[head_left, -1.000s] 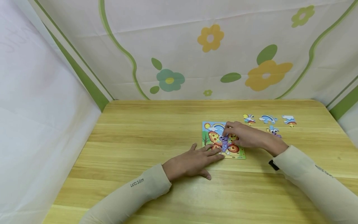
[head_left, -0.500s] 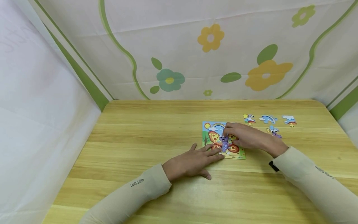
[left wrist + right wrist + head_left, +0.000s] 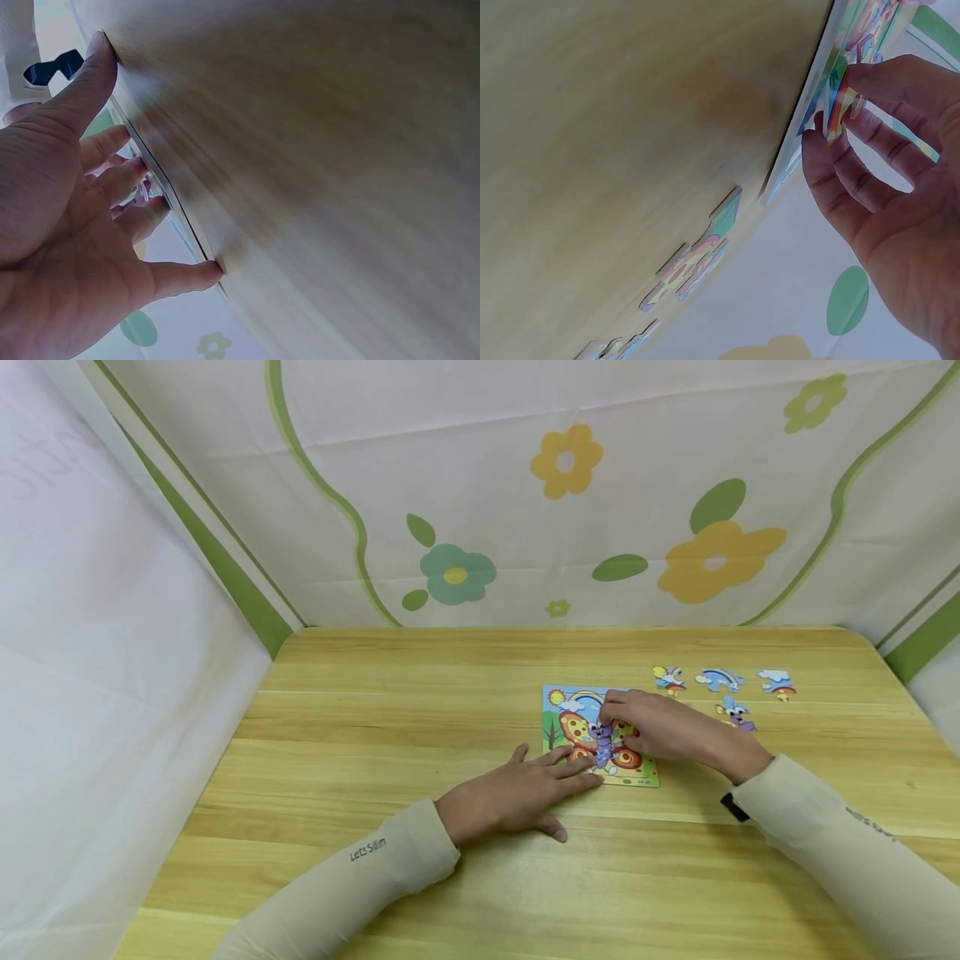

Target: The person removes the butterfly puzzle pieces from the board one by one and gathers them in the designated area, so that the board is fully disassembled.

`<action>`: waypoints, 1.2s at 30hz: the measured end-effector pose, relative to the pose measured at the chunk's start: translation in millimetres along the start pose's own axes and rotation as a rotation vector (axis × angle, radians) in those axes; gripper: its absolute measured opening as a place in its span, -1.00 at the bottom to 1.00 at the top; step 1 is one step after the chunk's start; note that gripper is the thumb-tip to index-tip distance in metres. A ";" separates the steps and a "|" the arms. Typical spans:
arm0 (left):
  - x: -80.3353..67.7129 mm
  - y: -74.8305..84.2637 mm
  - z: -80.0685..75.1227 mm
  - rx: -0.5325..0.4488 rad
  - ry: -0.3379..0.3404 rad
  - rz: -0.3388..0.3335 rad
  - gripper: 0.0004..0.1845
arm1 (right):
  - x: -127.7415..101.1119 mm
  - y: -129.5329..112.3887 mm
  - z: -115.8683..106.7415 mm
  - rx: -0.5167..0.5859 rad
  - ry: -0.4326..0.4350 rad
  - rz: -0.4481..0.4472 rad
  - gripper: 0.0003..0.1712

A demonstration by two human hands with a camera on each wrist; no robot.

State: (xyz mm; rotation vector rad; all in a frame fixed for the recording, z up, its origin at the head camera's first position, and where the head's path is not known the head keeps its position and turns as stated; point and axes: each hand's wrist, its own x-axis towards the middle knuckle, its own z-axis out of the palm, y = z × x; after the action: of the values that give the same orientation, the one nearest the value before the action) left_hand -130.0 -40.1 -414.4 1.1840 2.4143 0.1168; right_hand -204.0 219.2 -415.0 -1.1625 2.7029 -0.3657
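Note:
A square jigsaw puzzle board (image 3: 552, 737) with a butterfly picture lies on the table, right of the middle in the head view. Fingers of my left hand (image 3: 519, 795) are spread over its lower left edge; thumb and little finger touch the wood, as the left wrist view (image 3: 82, 202) shows. Over the board's upper right part is my right hand (image 3: 660, 727). In the right wrist view, thumb and fingertips of that hand (image 3: 900, 142) pinch a colourful puzzle piece (image 3: 841, 107) at the board's surface. The hand covers that part of the picture in the head view.
Several loose puzzle pieces lie right of the board, among them a rainbow piece (image 3: 720, 679), a cloud piece (image 3: 776, 683) and a purple face piece (image 3: 737, 714). A flower-printed white cloth (image 3: 480, 485) rises behind the wooden table (image 3: 390, 710).

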 end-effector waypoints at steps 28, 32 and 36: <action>-1.0 -0.5 0.8 0.003 0.011 0.009 -0.08 | -17.8 14.2 -13.0 0.071 0.075 0.055 -0.62; -1.4 -0.4 0.8 0.002 0.010 0.009 -0.08 | -27.8 22.4 -15.0 0.073 0.092 0.073 -0.63; -1.0 0.2 0.5 -0.003 0.007 0.008 -0.08 | -41.2 32.7 -18.8 0.068 0.101 0.098 -0.64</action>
State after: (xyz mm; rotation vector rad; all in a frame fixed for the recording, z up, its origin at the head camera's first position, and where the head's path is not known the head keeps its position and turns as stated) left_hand -129.1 -40.8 -414.4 1.1942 2.4150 0.1279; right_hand -203.3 274.0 -404.0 -1.0155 2.7970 -0.5101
